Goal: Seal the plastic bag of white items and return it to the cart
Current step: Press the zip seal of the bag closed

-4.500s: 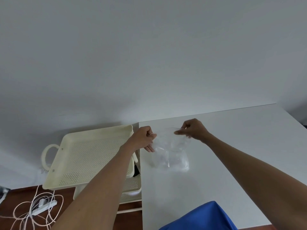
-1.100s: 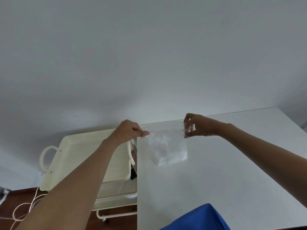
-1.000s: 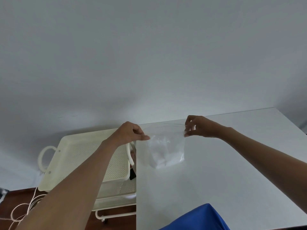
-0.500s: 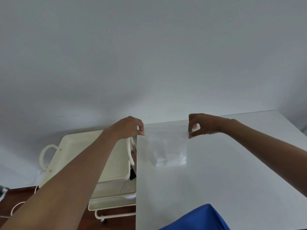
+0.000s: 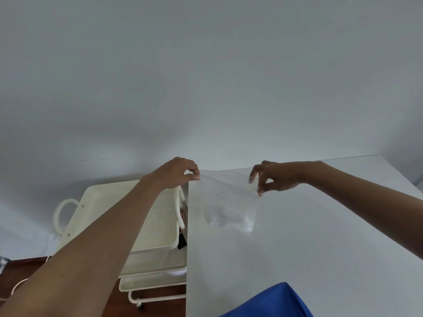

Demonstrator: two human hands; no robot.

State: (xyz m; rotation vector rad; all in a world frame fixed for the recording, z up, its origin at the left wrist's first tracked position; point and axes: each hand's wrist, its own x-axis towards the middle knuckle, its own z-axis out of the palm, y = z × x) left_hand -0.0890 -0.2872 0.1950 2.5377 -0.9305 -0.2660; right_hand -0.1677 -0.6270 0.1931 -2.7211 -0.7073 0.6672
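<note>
left hand (image 5: 176, 173) — right hand (image 5: 273, 178) | pinching plastic bag (image 5: 229, 202) top corners

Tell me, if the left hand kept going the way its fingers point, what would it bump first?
Probably the right hand. The left hand points along the plastic bag top stretched between them, though depth is unclear.

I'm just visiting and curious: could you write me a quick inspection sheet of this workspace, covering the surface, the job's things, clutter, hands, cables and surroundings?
Surface: white table, mostly bare.
Job's things: clear plastic bag of white items, stretched by its top corners above the table; cream perforated cart stands beside the table's left edge.
Clutter: blue fabric at the near edge.
Hands: left hand pinches the bag's left corner; right hand pinches the right.
Cables: a thin loop on the floor, bottom left.
Surroundings: plain pale wall, dark wood floor.
</note>
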